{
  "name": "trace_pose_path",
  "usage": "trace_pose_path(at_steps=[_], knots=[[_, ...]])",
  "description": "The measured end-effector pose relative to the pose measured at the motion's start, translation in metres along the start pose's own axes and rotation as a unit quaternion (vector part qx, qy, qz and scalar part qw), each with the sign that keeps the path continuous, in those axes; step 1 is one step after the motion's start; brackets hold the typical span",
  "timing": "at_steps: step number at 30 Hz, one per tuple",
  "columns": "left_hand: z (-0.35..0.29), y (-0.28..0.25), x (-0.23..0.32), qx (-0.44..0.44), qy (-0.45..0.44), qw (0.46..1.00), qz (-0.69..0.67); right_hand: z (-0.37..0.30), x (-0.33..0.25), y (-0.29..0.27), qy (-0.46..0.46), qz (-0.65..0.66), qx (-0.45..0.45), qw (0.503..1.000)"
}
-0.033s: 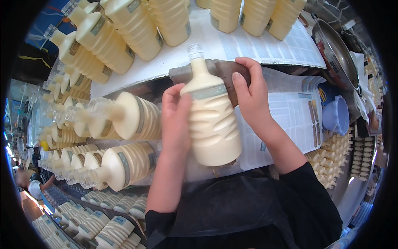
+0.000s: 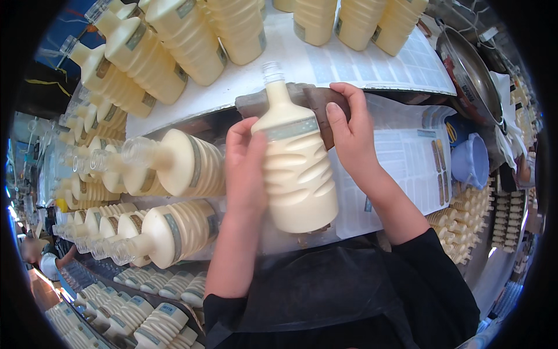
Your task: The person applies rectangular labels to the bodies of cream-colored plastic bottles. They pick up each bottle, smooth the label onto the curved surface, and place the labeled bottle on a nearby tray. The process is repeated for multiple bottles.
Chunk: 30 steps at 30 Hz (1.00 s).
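Note:
A cream ribbed bottle (image 2: 299, 180) with a clear threaded neck and a grey-blue speckled band round its shoulder lies before me, neck pointing away. My left hand (image 2: 245, 160) is closed against its left side, thumb by the band; its outline is slightly blurred. To the right of the shoulder, my right hand (image 2: 354, 134) grips a dark brown flat piece (image 2: 317, 100) between thumb and fingers. The piece runs along the bottle's upper right edge; whether it touches the bottle I cannot tell. Behind the bottle's shoulder lies a greyish-brown pad (image 2: 250, 104), partly hidden.
Similar cream bottles (image 2: 192, 163) lie at left, necks leftward, and others (image 2: 238, 35) stand on the white board (image 2: 279, 72) ahead. At right are a sheet of pale labels (image 2: 389, 168), thin brown strips (image 2: 440, 168), a lavender bucket (image 2: 471, 163) and a metal pan (image 2: 474, 70).

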<state>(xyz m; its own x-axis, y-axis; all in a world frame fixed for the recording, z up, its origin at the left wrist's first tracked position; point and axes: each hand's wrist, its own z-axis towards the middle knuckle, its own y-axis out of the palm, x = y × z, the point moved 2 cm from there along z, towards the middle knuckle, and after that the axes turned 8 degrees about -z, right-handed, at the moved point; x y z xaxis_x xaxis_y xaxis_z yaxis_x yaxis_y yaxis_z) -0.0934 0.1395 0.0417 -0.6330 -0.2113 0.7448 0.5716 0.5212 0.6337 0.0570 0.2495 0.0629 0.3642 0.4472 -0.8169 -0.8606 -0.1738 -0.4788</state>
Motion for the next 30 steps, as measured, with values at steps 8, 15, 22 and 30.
trace_pose_path(at_steps=[8,15,22,30], knots=[[-0.020,0.000,-0.004,-0.067,-0.064,0.995,0.036,0.006,-0.019,-0.021,-0.004,0.116,-0.006,0.993],[-0.026,0.019,0.005,-0.044,-0.024,0.979,0.196,-0.008,-0.031,-0.024,-0.290,-0.100,0.053,0.950],[-0.025,0.023,0.001,-0.028,0.061,0.959,0.275,-0.008,-0.082,-0.020,-0.434,-0.189,0.007,0.881],[-0.023,0.018,-0.003,-0.042,0.116,0.952,0.280,-0.010,-0.096,-0.013,-0.444,-0.205,-0.040,0.871]])
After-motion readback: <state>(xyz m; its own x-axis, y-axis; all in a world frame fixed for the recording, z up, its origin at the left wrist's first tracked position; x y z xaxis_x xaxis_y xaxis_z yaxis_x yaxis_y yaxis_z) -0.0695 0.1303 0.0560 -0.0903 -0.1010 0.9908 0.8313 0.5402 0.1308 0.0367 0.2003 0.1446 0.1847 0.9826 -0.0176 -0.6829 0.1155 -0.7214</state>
